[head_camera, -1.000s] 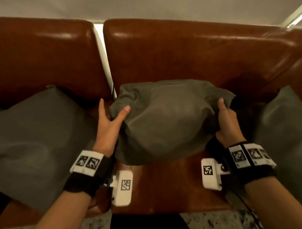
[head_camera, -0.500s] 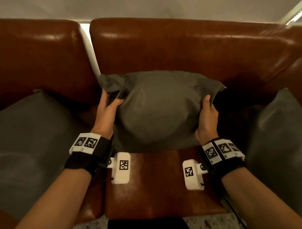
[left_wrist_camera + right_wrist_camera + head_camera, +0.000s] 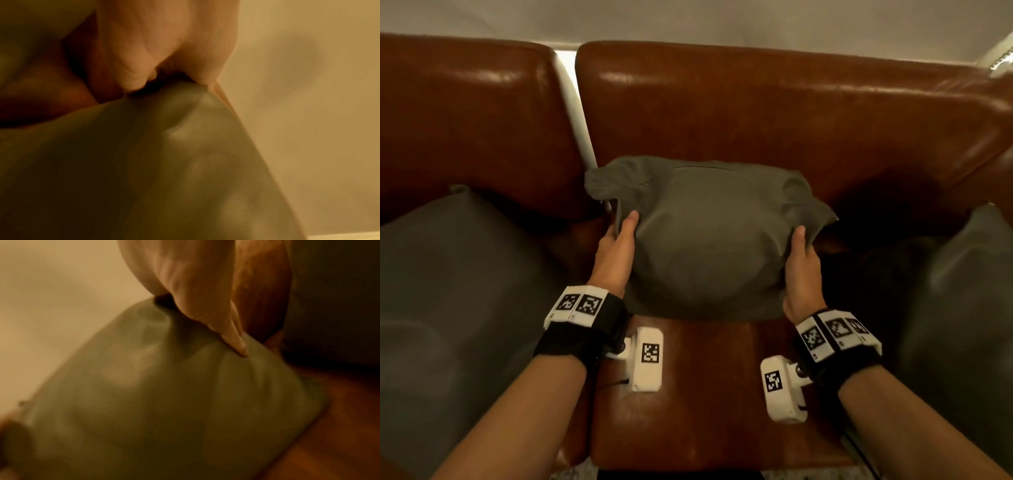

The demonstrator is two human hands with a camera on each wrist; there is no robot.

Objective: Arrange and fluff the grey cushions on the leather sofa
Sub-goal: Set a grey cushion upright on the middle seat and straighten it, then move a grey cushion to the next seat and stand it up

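The middle grey cushion (image 3: 709, 246) stands on the seat of the brown leather sofa (image 3: 715, 394), leaning towards the backrest (image 3: 756, 113). It is squeezed from both sides and bulges round in the middle. My left hand (image 3: 619, 240) grips its left side, thumb on the front, fingers hidden behind the fabric. My right hand (image 3: 801, 260) grips the right side the same way. The left wrist view shows the left hand (image 3: 154, 56) bunching the cushion (image 3: 164, 162). In the right wrist view the right hand (image 3: 195, 288) pinches the cushion (image 3: 154, 394).
A second grey cushion (image 3: 458, 291) lies on the seat to the left. A third grey cushion (image 3: 969, 301) sits at the right end. A pale gap (image 3: 575, 113) splits the two back sections. The seat's front edge is just below my wrists.
My left hand went from lying open against the cushion to gripping its side. Both hands moved inward, and the cushion became narrower and rounder.
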